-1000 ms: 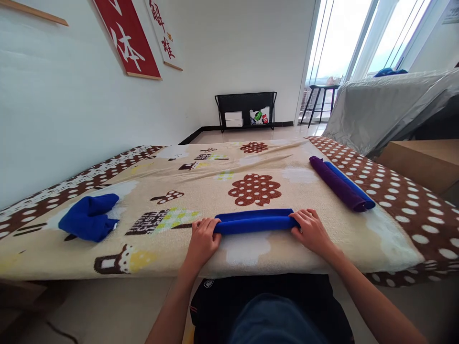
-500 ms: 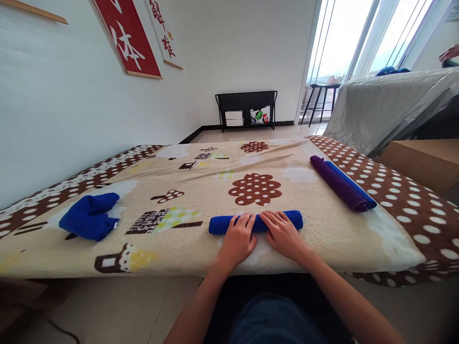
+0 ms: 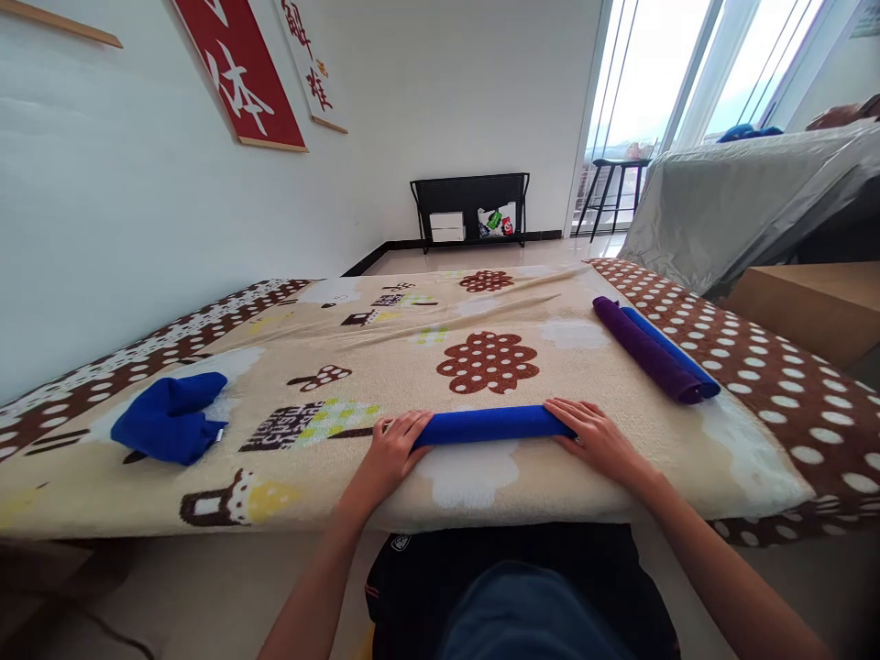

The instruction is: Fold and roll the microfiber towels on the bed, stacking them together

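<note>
A rolled blue towel lies crosswise on the patterned cream blanket, near its front edge. My left hand grips the roll's left end, fingers over the top and thumb at the near side. At the opposite end, my right hand holds the roll the same way. Off to the left sits a crumpled blue towel with a small white tag. On the right, a rolled purple towel lies beside another blue roll, both slanting away from me.
Brown polka-dot fabric borders the blanket's sides. A cardboard box and a plastic-covered piece of furniture stand at right, where another person's hand shows. A black rack and a stool are farther back.
My hands have slid apart from the middle of the blue roll to its two ends. The other person's hand at far right has lowered.
</note>
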Demonstrator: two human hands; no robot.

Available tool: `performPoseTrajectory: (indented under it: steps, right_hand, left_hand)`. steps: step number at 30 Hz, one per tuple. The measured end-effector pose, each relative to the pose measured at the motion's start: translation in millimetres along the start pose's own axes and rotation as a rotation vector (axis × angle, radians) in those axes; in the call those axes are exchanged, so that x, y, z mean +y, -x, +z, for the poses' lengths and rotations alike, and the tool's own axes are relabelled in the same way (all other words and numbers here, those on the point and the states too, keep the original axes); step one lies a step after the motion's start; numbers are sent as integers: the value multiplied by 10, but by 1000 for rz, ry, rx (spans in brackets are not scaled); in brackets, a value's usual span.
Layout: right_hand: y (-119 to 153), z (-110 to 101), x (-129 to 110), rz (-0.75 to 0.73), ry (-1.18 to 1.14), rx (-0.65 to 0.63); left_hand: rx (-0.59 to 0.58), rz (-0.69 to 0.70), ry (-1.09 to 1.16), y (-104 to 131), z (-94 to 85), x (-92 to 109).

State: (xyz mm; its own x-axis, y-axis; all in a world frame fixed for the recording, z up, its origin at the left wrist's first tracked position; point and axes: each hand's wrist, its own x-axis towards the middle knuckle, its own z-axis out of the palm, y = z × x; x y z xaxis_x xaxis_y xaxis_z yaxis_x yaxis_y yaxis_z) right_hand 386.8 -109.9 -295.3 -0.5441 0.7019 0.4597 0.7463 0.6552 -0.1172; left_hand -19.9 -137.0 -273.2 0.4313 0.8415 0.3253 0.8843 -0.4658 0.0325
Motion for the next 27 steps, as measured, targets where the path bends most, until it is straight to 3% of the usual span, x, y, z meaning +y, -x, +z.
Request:
performPoseTrajectory:
  steps: [3, 7, 11, 14, 17, 21, 27]
  right_hand:
    - [43, -35, 127, 23, -30, -23]
    - [-31, -40, 158, 49, -80, -50]
    - [-171, -50, 165, 77, -114, -76]
    - [-288, -177, 204, 107, -164, -126]
    - [-438, -494, 228, 136, -242, -127]
    - [-733, -1130, 172, 134, -321, -33]
    - [-1296, -1968, -255, 29, -310, 121]
  left_hand:
    - [-69, -38, 52, 26, -63, -134]
    - [-122, -50, 121, -54, -92, -158]
    - [-117, -64, 178, -143, -85, -141]
    - [-102, -71, 228, -175, -96, -143]
    - [-86, -68, 276, -195, -132, -123]
    - [-75, -102, 356, -234, -168, 16]
    - [-145, -118, 582, -346, -59, 545]
